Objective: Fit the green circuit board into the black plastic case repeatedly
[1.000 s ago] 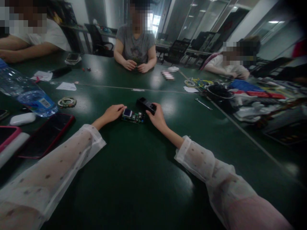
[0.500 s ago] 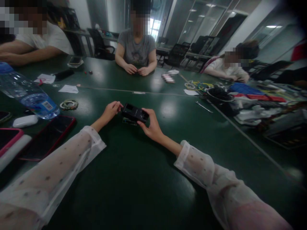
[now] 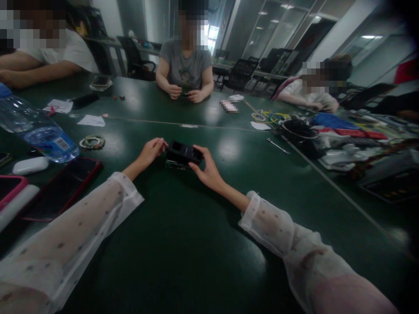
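Observation:
My right hand (image 3: pixel 209 170) grips the right end of a black plastic casing (image 3: pixel 184 151), thumb on the near side and fingers at the far edge. The casing has rectangular openings in its top. Under its near edge shows a green circuit board (image 3: pixel 176 165), partly covered by the casing. At the left end, my left hand (image 3: pixel 151 152) has its fingers pinched together close to the casing's corner. What those fingertips hold, if anything, is too small to make out.
On the left lie phones, including a dark one with a red edge (image 3: pixel 62 189), a white case (image 3: pixel 31 165), a large water bottle (image 3: pixel 49 137) and bracelets (image 3: pixel 92 142). A wrench (image 3: pixel 277 145) and piled cables (image 3: pixel 301 128) lie right. Across the table (image 3: pixel 183 244) sit several people.
The casing has shifted slightly over the circuit board, and more of the board's near edge shows. Across the table, the person in grey has moved their hands apart a little.

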A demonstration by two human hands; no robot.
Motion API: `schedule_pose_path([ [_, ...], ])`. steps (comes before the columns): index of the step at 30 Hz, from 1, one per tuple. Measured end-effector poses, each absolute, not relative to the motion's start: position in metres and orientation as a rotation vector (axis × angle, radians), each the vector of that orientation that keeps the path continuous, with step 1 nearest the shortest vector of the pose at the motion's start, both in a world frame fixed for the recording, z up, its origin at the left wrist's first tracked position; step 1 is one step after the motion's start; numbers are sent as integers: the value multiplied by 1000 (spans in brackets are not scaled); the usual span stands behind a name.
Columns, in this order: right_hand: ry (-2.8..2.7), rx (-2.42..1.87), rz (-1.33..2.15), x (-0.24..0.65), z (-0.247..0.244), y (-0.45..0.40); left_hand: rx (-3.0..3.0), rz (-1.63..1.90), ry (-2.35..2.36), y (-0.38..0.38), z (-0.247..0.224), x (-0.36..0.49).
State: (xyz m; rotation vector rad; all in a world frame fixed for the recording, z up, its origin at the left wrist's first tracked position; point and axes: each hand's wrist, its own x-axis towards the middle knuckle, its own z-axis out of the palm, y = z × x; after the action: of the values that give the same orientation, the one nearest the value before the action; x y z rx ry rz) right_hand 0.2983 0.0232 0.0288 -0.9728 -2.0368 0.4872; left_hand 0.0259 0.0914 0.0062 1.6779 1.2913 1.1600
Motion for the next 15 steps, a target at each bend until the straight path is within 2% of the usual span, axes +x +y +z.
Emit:
schedule_pose_path([
  [9,-2197,-939,612,298,19,34,1664,1169,1314,89,10,29],
  [15,-2301,-992,551,298,18,34,1696,1138,1352,87,13,32],
])
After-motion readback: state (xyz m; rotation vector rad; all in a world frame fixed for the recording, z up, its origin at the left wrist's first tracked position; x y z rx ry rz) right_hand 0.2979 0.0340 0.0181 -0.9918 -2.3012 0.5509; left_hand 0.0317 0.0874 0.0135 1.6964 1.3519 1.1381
